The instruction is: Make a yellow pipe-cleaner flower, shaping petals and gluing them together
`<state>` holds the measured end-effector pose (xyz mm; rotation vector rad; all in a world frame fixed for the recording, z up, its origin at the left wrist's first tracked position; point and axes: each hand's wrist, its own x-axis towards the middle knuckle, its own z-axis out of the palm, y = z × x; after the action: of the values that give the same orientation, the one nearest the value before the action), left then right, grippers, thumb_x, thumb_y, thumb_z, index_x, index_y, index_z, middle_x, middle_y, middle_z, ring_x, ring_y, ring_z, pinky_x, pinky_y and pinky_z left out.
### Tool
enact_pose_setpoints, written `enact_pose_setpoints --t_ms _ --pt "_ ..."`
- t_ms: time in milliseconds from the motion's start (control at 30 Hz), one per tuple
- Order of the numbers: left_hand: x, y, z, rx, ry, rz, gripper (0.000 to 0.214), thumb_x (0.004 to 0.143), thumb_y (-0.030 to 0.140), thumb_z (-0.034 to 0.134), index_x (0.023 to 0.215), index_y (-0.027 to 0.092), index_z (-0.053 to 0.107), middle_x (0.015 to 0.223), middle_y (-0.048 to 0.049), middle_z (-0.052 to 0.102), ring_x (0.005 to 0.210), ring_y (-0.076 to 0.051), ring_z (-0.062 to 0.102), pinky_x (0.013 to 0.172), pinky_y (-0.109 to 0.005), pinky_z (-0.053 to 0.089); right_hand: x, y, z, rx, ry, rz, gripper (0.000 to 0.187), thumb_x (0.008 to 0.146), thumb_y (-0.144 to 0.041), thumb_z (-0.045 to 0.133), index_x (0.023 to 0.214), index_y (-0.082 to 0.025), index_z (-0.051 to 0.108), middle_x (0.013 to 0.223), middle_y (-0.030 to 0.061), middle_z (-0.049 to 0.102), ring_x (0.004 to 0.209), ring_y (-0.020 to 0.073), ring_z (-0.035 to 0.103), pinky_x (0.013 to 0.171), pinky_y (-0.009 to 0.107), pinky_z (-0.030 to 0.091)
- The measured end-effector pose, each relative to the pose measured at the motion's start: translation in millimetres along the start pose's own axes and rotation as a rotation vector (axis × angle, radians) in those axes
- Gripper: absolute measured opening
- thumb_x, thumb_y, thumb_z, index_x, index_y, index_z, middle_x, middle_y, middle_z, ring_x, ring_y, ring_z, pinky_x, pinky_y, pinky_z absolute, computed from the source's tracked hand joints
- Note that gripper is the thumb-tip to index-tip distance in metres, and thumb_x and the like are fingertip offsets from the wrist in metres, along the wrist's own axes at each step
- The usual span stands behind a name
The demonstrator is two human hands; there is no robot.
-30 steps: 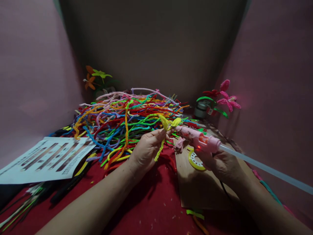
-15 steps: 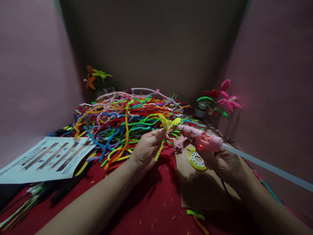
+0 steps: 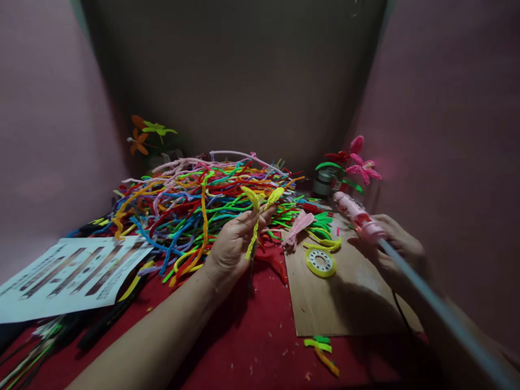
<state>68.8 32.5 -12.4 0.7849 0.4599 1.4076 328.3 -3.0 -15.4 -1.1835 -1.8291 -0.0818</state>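
My left hand (image 3: 233, 244) pinches a yellow pipe-cleaner flower (image 3: 255, 199) by its stem; two petals spread out at the top and a yellow stem hangs below the thumb. My right hand (image 3: 392, 246) is wrapped round a pink hot glue gun (image 3: 357, 214), its nozzle pointing up and left, apart from the flower. From the gun's back end a long translucent glue stick (image 3: 439, 303) runs down to the lower right. Behind my left hand lies a big heap of coloured pipe cleaners (image 3: 179, 197).
A brown board (image 3: 309, 309) carries a yellow tape roll (image 3: 320, 262), a pink pipe-cleaner bundle (image 3: 298, 230) and green pieces (image 3: 322, 223). Printed paper (image 3: 81, 271) lies at left on red cloth (image 3: 239, 346). Finished pink flowers (image 3: 363, 169) and orange flowers (image 3: 138, 142) stand behind.
My right hand has drawn the glue gun away from the flower to the right. The flower and my left hand appear slightly further left as the view shifts.
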Motion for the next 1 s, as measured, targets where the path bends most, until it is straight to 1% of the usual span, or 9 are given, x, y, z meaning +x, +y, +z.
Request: enact_pose_setpoints --t_ms 67,167,233,367,467,600,767,900,1000 --pt "-1.1 1.8 3.4 0.002 0.037 -0.039 0.011 0.073 0.010 0.056 0.074 0.009 0.067 0.102 -0.0118 0.066 0.105 -0.021 0.055 0.096 -0.029 0.036 -13.7 14.1 -8.6 -0.138 -0.045 0.012 0.023 0.076 -0.031 0.056 0.095 -0.019 0.059 0.084 0.0055 0.055 0.072 0.0178 0.055 0.062 0.028 0.044" --pt "-2.8 3.6 7.8 -0.001 0.078 -0.092 0.014 0.074 0.011 0.056 0.081 0.009 0.067 0.101 -0.0122 0.066 0.104 -0.019 0.056 0.096 -0.027 0.037 -36.0 34.3 -16.4 -0.346 -0.133 0.076 0.034 0.079 -0.031 0.048 0.110 -0.016 0.054 0.090 0.0082 0.055 0.078 0.0201 0.056 0.068 0.031 0.044" --pt "-3.4 3.9 9.1 0.000 0.092 -0.097 0.015 0.074 0.012 0.055 0.084 0.008 0.067 0.100 -0.0124 0.066 0.103 -0.019 0.057 0.096 -0.027 0.038 -46.4 44.6 -18.6 -0.429 -0.191 0.125 0.040 0.081 -0.033 0.046 0.116 -0.016 0.051 0.095 0.0090 0.055 0.081 0.0210 0.057 0.070 0.032 0.045" --pt "-3.1 4.5 9.6 0.002 0.107 -0.096 0.017 0.077 0.011 0.051 0.084 0.008 0.066 0.100 -0.0123 0.066 0.102 -0.018 0.058 0.095 -0.025 0.039 -49.8 55.4 -17.7 -0.460 -0.323 0.164 0.042 0.083 -0.037 0.042 0.121 -0.020 0.048 0.103 0.0090 0.055 0.089 0.0215 0.057 0.074 0.031 0.046" --pt "-2.6 5.2 9.9 0.006 0.120 -0.106 0.017 0.077 0.008 0.051 0.083 0.009 0.066 0.099 -0.0109 0.067 0.101 -0.017 0.058 0.093 -0.024 0.041 -44.3 60.4 -14.5 -0.498 -0.378 0.192 0.040 0.083 -0.038 0.041 0.117 -0.021 0.052 0.104 0.0089 0.056 0.089 0.0225 0.058 0.071 0.032 0.047" --pt "-1.7 3.7 8.5 -0.001 0.095 -0.110 0.017 0.076 0.010 0.053 0.087 0.008 0.066 0.101 -0.0117 0.066 0.102 -0.016 0.057 0.093 -0.022 0.040 -40.3 65.9 -12.7 -0.549 -0.394 0.232 0.035 0.082 -0.036 0.041 0.108 -0.018 0.057 0.096 0.0107 0.058 0.087 0.0232 0.058 0.070 0.032 0.047" --pt "-2.4 1.9 6.6 -0.012 0.046 -0.106 0.016 0.073 0.011 0.056 0.085 0.008 0.066 0.104 -0.0123 0.065 0.105 -0.018 0.055 0.095 -0.024 0.038 -44.4 61.6 -18.2 -0.540 -0.376 0.202 0.036 0.082 -0.035 0.042 0.112 -0.018 0.054 0.098 0.0115 0.056 0.080 0.0214 0.059 0.067 0.032 0.047" --pt "-4.1 1.9 6.7 -0.001 0.036 -0.112 0.016 0.073 0.014 0.057 0.085 0.009 0.066 0.104 -0.0119 0.065 0.104 -0.019 0.056 0.096 -0.026 0.037 -48.3 52.9 -23.9 -0.546 -0.348 0.123 0.033 0.080 -0.032 0.046 0.108 -0.018 0.057 0.095 0.0110 0.057 0.079 0.0212 0.058 0.066 0.033 0.048" --pt "-6.2 0.5 8.2 -0.010 -0.002 -0.131 0.017 0.075 0.016 0.056 0.086 0.008 0.066 0.102 -0.0122 0.066 0.104 -0.019 0.056 0.097 -0.027 0.036 -43.0 34.5 -27.9 -0.577 -0.261 0.085 0.033 0.079 -0.032 0.046 0.105 -0.016 0.060 0.095 0.0133 0.058 0.085 0.0255 0.056 0.071 0.039 0.047"
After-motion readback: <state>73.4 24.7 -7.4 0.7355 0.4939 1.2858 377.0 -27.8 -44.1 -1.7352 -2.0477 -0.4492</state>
